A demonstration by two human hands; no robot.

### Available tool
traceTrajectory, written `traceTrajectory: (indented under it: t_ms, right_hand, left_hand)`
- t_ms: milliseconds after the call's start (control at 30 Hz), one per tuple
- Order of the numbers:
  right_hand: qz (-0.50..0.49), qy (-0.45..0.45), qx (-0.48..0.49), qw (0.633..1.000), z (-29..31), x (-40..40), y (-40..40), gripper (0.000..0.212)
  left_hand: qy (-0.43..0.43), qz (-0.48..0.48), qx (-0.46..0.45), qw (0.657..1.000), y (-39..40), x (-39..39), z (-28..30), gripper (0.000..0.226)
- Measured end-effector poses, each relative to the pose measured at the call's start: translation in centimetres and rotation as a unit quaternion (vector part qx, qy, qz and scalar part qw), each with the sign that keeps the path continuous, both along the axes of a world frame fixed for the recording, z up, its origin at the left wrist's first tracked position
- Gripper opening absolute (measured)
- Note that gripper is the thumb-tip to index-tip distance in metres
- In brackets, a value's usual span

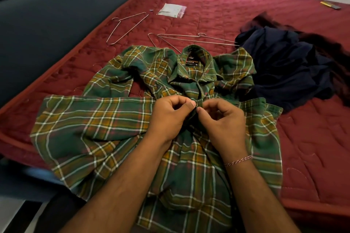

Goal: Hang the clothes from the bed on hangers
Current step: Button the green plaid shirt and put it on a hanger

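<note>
A bed [312, 138] with a quilted maroon mattress cover carries everything. A green plaid shirt [91, 128] lies spread on its near part, with a crumpled dark navy garment [284, 66] just beside the shirt's right shoulder. Beyond the collar lie three wire hangers [126, 27], [162, 43], [198, 38], then a small clear plastic packet [172, 10], and a yellow item [330, 5] near the far edge.

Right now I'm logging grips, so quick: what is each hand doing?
Left hand: closed, pinching the front of the plaid shirt.
Right hand: closed, pinching the same shirt front, right beside the left.
</note>
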State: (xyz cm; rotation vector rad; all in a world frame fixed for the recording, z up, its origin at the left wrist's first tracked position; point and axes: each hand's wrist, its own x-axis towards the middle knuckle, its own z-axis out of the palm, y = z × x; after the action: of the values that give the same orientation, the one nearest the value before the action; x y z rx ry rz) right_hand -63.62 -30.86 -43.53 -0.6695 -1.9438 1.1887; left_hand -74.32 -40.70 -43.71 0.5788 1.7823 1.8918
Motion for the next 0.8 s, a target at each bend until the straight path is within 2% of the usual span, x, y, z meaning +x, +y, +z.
traceTrajectory:
  t_ms: [267, 400, 667, 800]
  right_hand:
    - [0.019, 0.027, -0.017, 0.999, -0.18, 0.38, 0.15, 0.019]
    - [0.022, 0.021, -0.037, 0.999, -0.03, 0.63, 0.35, 0.03]
    - [0.03, -0.01, -0.006, 0.999, 0.24, 0.77, 0.36, 0.008]
    - [0.022, -0.018, -0.01, 1.0, 0.36, 0.71, 0.26, 0.008]
  left_hand:
    - [-0.005, -0.001, 0.005, 1.0, -0.17, 0.23, 0.18, 0.019]
    - [-0.001, -0.012, -0.008, 1.0, -0.23, 0.32, 0.39, 0.02]
    - [-0.002, -0.042, -0.027, 0.999, -0.34, 0.37, 0.7, 0.024]
    - [0.002, -0.064, -0.037, 0.997, -0.35, 0.3, 0.65, 0.023]
